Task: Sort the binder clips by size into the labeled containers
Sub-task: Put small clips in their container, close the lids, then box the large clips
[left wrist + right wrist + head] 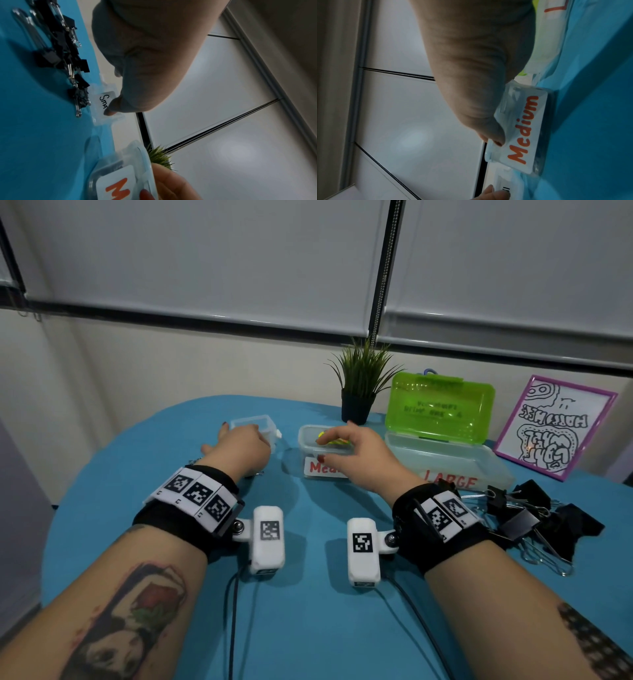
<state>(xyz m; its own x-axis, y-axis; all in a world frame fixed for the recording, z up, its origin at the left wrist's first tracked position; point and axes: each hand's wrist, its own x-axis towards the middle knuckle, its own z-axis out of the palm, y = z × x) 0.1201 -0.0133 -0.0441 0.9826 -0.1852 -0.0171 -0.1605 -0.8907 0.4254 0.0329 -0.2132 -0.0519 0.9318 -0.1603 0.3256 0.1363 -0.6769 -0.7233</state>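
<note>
Head view looks down from behind left hand (239,448) and right hand (358,455); close under-palm wrist views share the Medium container (522,128).

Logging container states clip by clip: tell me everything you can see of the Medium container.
The Medium container is a small, clear, open-topped plastic tub, upright on the blue table between the Small container and the Large box. A white label on its front wall reads Medium in orange-red. Something yellow-green and dark shapes show inside. The right hand grips it, thumb on the front wall, fingers over the rim.
</note>
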